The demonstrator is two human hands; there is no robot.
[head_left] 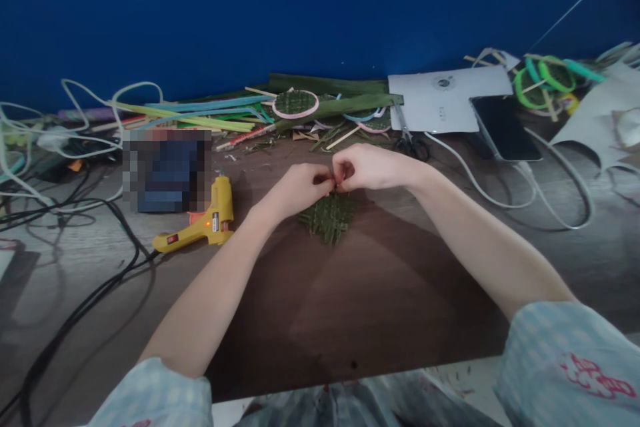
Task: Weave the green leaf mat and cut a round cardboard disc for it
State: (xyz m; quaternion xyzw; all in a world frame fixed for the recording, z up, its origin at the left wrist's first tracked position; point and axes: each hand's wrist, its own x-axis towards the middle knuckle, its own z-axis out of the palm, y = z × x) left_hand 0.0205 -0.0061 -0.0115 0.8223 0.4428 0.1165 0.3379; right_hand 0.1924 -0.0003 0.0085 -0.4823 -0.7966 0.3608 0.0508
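A small mat woven from green leaf strips [329,220] lies on the dark wooden table in front of me. My left hand [309,181] is closed in a pinch at the mat's upper edge. Right beside it, my right hand [364,165] pinches at the same edge, the fingertips of both hands almost touching. Whatever fine strip lies between the fingertips is hidden by the fingers. To the left of my left forearm stands a yellow hot glue gun [213,219] with a lit orange light.
Behind my hands lie leaf strips, a round woven fan [296,104] with a pink rim, and scissors [411,140]. A phone [507,128] on a cable and a white sheet [445,90] are at the right. Black cables [100,280] run along the left.
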